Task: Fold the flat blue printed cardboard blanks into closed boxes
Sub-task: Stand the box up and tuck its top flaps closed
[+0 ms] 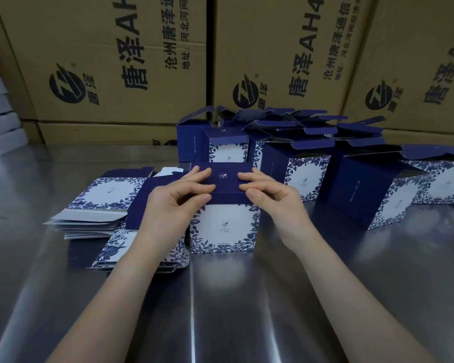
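- Closing the lid [224,179] is the step in hand. The box [222,226] stands upright on the bench [247,297] directly before the person, printed front facing them, with its dark blue top panel folded nearly flat over the opening.
- The left hand [173,197] and right hand [273,195] each pinch the lid near a front corner, fingers laid on top and thumbs against its front edge.
- Equal pressure at both corners should send the tuck flap in straight. Whether the flap is already inside the front wall cannot be seen.
- The thumbs would best guide the edge inward rather than squeeze it, since thin card likely creases and a dent would show on the dark print.
- Pressing downward, not forward, seems wise, because a light box may slide on smooth steel.
- The flat blanks [102,203] lie stacked just to the left. The open boxes [378,189] stand behind and to the right.
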Motion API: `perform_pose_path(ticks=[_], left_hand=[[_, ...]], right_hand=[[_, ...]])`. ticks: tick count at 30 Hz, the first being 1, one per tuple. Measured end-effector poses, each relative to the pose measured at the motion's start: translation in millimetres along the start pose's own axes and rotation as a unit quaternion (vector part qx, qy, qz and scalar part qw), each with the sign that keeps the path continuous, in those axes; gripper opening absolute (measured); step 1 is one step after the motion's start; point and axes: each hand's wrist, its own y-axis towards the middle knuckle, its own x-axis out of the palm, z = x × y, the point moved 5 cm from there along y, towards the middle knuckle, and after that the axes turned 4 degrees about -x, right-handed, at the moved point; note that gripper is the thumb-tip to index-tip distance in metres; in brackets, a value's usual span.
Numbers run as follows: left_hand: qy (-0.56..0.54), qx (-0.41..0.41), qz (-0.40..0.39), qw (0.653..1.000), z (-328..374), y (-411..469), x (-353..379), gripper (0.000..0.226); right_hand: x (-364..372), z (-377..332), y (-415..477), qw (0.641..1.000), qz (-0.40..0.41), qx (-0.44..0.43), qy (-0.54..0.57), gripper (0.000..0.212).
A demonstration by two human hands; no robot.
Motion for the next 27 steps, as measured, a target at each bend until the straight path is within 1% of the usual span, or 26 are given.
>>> perform_pose_path(ticks=[3,5,8,10,11,14,16,19,23,27], left_hand=[[0.021,0.010,0.038,0.999,5.2,-3.8,2.0,0.028],[0.004,-0.015,0.072,0.997,6.6,-4.8,6.0,0.020],[-0.022,-0.062,0.114,0.991,2.7,-3.9,14.5,0.016],[-0.020,-0.079,0.132,0.988,-0.7,-3.0,17.8,0.012],[-0.025,-0.084,0.139,0.986,-1.9,-2.9,18.7,0.012],[-0.084,-0.092,0.146,0.982,-5.9,-2.9,20.5,0.033],[-0.079,-0.091,0.141,0.983,-4.9,-3.1,21.2,0.040],[-0.052,-0.100,0.134,0.985,-5.2,-3.6,19.5,0.040],[-0.097,-0.130,0.105,0.981,-9.3,-4.3,19.7,0.045],[-0.092,-0.133,0.115,0.980,-9.8,-4.2,19.7,0.049]], right_hand=[[6.1,0.3,-1.4,0.999,0.032,0.006,0.021,0.012],[12.5,1.3,-1.3,0.997,0.071,0.023,0.013,0.002],[21.1,2.7,-0.7,0.993,0.114,0.011,-0.029,0.011],[24.1,5.6,-1.1,0.992,0.123,0.007,-0.025,0.015],[24.6,6.6,-1.5,0.992,0.126,0.008,-0.016,0.017],[25.1,6.9,-0.9,0.992,0.126,0.016,0.003,0.023],[25.5,6.4,-0.8,0.992,0.126,0.013,-0.005,0.023],[25.1,7.9,-2.8,0.993,0.118,0.017,-0.002,0.023],[24.8,8.2,-3.1,0.995,0.098,0.022,0.013,0.024],[25.3,9.6,-2.1,0.995,0.099,0.017,0.016,0.028]])
